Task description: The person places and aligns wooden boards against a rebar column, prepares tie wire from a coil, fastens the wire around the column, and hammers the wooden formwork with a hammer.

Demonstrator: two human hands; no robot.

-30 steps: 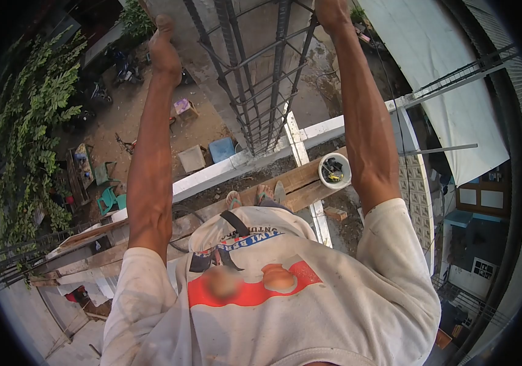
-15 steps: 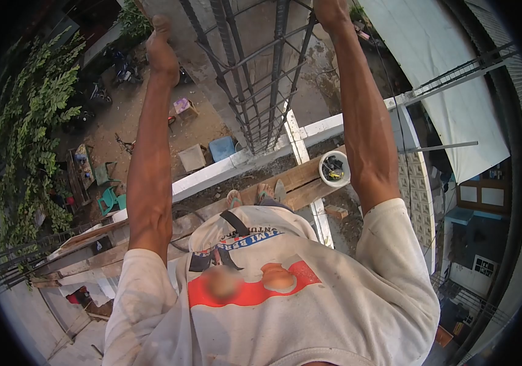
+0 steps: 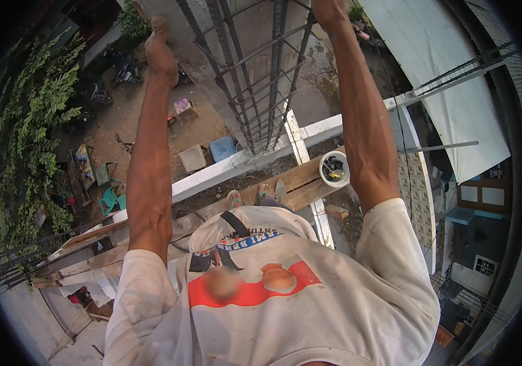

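Both my arms reach up towards the top of the head view, on either side of a rebar column cage of long ribbed bars and tied cross hoops. My left hand is left of the cage, apart from its visible bars. Its fingers look closed, and a thin brown piece shows beside it at the top edge; I cannot make out what it is. My right hand is against the cage's right side at the top edge. Its fingers are mostly cut off, so its grip is hidden.
My feet stand on wooden planks high above the ground. A white bucket with dark and yellow items sits on the planks at right. A white beam crosses below the cage. Chairs, a table and motorbikes are far down.
The cage shifts very slightly to the left in view. Both arms stay almost in the same place.
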